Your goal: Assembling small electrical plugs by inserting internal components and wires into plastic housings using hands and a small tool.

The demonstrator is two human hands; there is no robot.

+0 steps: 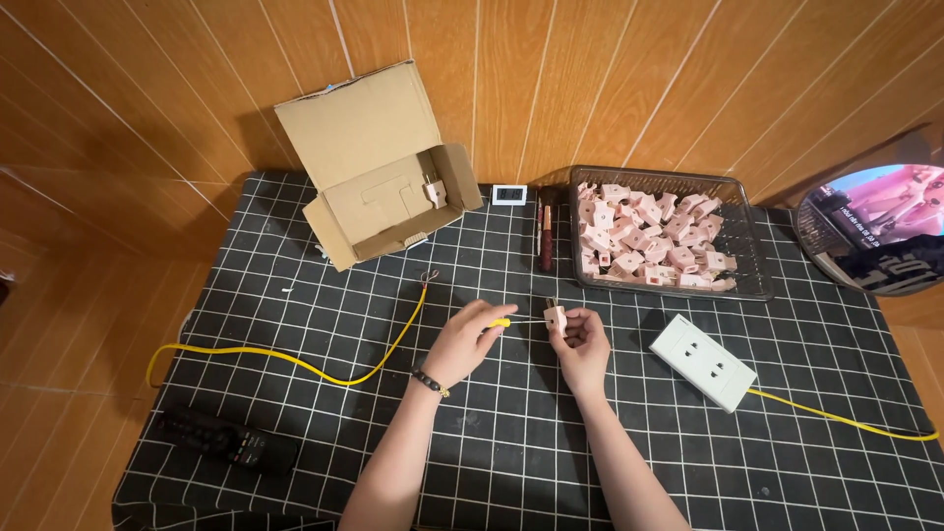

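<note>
My right hand (582, 344) holds a small pale pink plug (556, 317) with its metal pins pointing up, above the middle of the black gridded cloth (324, 324). My left hand (464, 339) grips a yellow-handled screwdriver (503, 322) whose thin shaft reaches to the side of the plug. Both forearms come in from the bottom edge; a dark bead bracelet sits on the left wrist.
A yellow wire (295, 362) loops left of the hands. A white socket block (703, 361) lies right. At the back are an open cardboard box (379, 187) with one plug, a basket (669, 234) of pink plugs, a small clock (509, 194). A black remote (231, 444) lies front left.
</note>
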